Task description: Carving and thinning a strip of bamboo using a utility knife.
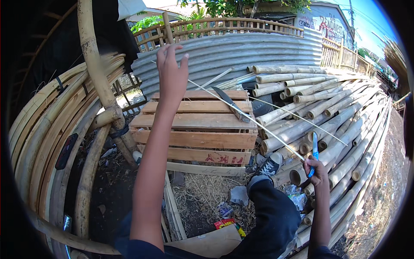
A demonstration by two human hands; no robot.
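Note:
My left hand (171,64) is raised over the far left part of a slatted wooden crate (189,139), its thumb and fingers apart. A long, thin pale bamboo strip (258,126) passes behind that hand, so contact there is hidden. It slants down to my right hand (318,172), which is closed around its near end. The same hand also grips a slim blue-handled tool (315,149), pointing upward; its kind is unclear. On the crate's top lies a broad-bladed knife (230,103). A second thin strip (302,120) stretches across the bamboo pile.
Bamboo poles (340,110) are stacked on the right. Split bamboo lengths (47,142) and an upright post (92,56) stand at left, with a dark phone-like object (67,151). Corrugated sheeting (224,52) is behind the crate. My shoe (271,165) is beside it, near a stone (238,195).

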